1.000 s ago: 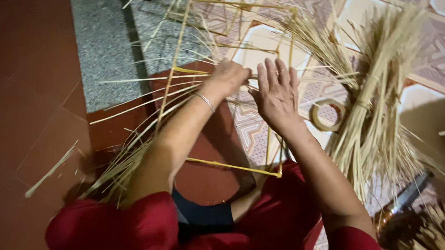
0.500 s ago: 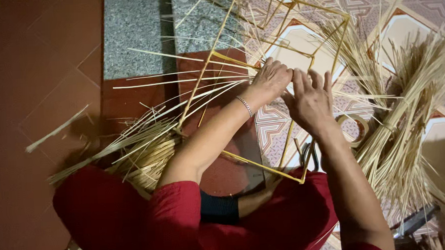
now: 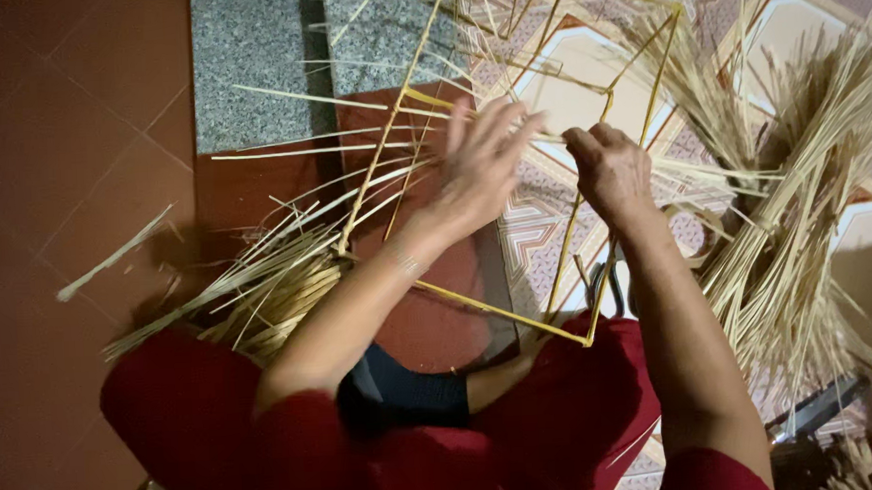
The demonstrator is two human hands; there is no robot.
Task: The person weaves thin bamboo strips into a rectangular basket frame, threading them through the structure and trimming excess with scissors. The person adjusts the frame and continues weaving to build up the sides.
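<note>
A frame of thin yellow sticks (image 3: 488, 311) leans over my lap, its near corner by my knee. My left hand (image 3: 482, 165) hovers with fingers spread over pale straw strands (image 3: 353, 136) that cross the frame's left bar. My right hand (image 3: 609, 169) is curled around a strand beside an upright yellow stick of the frame. A thin bracelet sits on my left wrist.
A big bundle of dry straw (image 3: 798, 229) fans out at the right. A tied bundle (image 3: 271, 291) lies by my left knee. A loose strip (image 3: 113, 257) rests on the red tiles. Grey stone slab (image 3: 251, 57) beyond; patterned tiles (image 3: 533, 231) under the frame; dark tool (image 3: 816, 410) lower right.
The view has swung left and closer. My left hand has opened its fingers over the strands. My right hand has closed and moved apart from the left.
</note>
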